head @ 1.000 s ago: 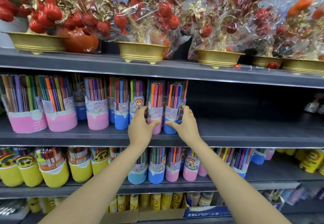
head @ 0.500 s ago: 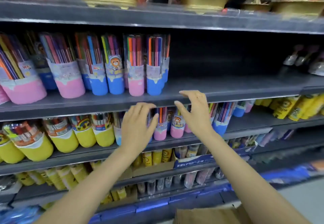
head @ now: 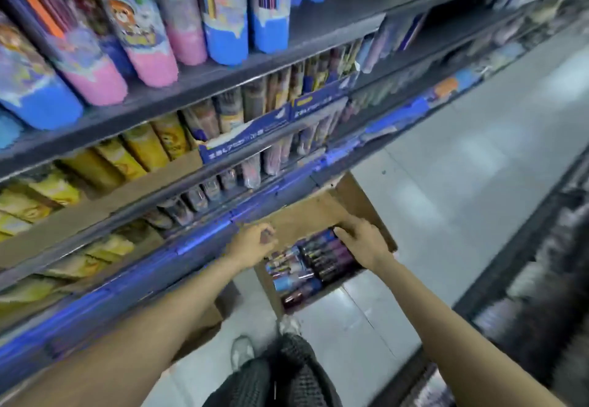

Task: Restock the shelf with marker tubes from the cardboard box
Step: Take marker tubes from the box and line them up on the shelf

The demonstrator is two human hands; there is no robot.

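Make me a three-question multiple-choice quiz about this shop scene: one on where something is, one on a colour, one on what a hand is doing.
1. Where is the cardboard box?
A. on the floor by the shelving
B. on the top shelf
C. carried on a shoulder

2. What colours are the bases of the marker tubes on the shelf?
A. green and black
B. pink and blue
C. all white

3. What is the right hand doing?
A. hanging at the side
B. pointing upward
C. reaching onto the tubes in the box

Answers: 1 A, it sits on the tiles; 2 B, both colours show; 3 C, its fingers lie on them.

Yellow packs (head: 143, 148) on lower tier, white shoes (head: 242, 351) (blurred) on floor (head: 478, 158).
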